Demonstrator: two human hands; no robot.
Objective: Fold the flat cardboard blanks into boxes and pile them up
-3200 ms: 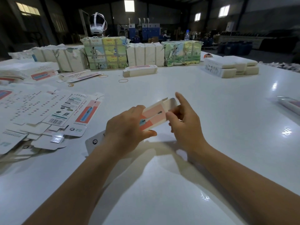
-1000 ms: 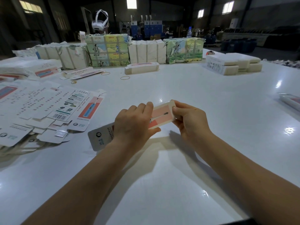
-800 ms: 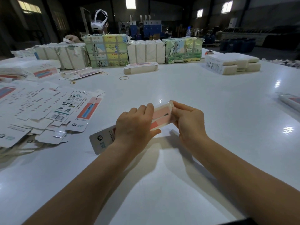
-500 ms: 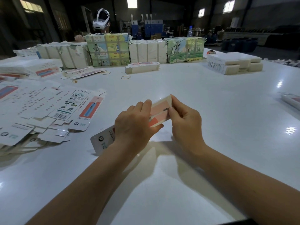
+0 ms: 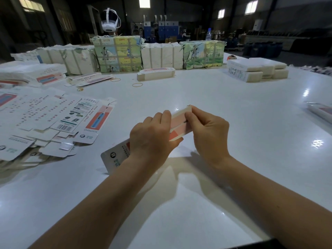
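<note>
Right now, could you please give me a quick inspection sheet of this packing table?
Surface: glossy white table, light glare.
Job's things: half-folded box held above the table; flat blanks spread at left; folded box far centre.
Clutter: rubber bands; wrapped bundles along the far edge.
Grippers: left hand grips the box; right hand pinches its end.
Cables: nothing seen.
Surroundings: dim warehouse; white headset behind the bundles.

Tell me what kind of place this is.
Likely a packaging workshop in a warehouse hall: flat carton blanks spread on a large white table, strapped paper bundles behind, and a dark industrial hall beyond.
</note>
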